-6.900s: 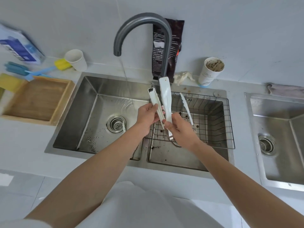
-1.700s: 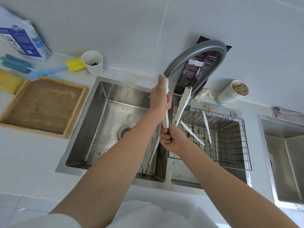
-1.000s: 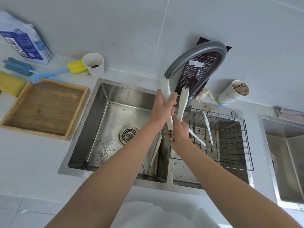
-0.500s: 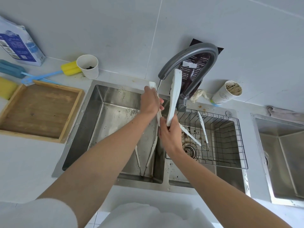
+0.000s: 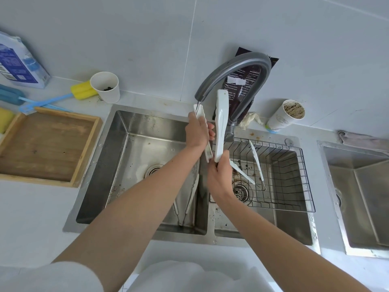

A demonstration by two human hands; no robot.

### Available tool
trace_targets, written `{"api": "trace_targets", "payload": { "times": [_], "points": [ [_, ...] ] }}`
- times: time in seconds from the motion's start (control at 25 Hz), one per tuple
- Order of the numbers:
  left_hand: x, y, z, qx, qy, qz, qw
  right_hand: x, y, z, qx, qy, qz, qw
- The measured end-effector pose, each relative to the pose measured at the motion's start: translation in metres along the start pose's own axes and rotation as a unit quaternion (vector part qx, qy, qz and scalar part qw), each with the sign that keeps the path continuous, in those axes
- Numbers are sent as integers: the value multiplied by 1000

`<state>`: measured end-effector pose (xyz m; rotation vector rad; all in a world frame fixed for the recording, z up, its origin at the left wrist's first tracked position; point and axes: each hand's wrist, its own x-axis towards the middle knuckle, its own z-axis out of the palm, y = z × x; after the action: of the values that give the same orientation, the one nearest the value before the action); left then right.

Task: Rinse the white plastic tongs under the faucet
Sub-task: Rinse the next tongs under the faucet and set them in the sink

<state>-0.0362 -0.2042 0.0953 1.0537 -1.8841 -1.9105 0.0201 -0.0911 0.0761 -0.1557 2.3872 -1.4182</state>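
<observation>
The white plastic tongs [image 5: 220, 125] stand upright over the divider of the double sink, arms spread apart. My left hand [image 5: 196, 132] wraps the left arm, whose tip sits right under the spout of the grey faucet [image 5: 231, 69], where a thin stream of water falls on it. My right hand [image 5: 219, 175] grips the tongs at their lower hinged end. The right arm of the tongs rises free in front of the faucet neck.
Another pair of tongs [image 5: 189, 199] lies in the left basin [image 5: 134, 157]. A wire basket [image 5: 294, 180] in the right basin holds a further pair of white tongs [image 5: 255, 161]. Paper cups [image 5: 106, 87], a wooden tray [image 5: 46, 144], brushes and a dark bag line the counter.
My left hand slid along the left arm of the tongs and the arm's tip now sits under the spout. The tongs stay upright, held at the bottom by my right hand.
</observation>
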Motion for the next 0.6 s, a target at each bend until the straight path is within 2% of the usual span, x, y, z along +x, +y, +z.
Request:
{"api": "trace_targets", "payload": {
  "times": [0.4,0.6],
  "points": [
    [-16,-33,-21,12,-66,26,997,29,-13,10,106,-18,16,994],
    [-8,-27,-28,-14,-36,24,999,39,-19,10,66,-26,28,997]
  ]
}}
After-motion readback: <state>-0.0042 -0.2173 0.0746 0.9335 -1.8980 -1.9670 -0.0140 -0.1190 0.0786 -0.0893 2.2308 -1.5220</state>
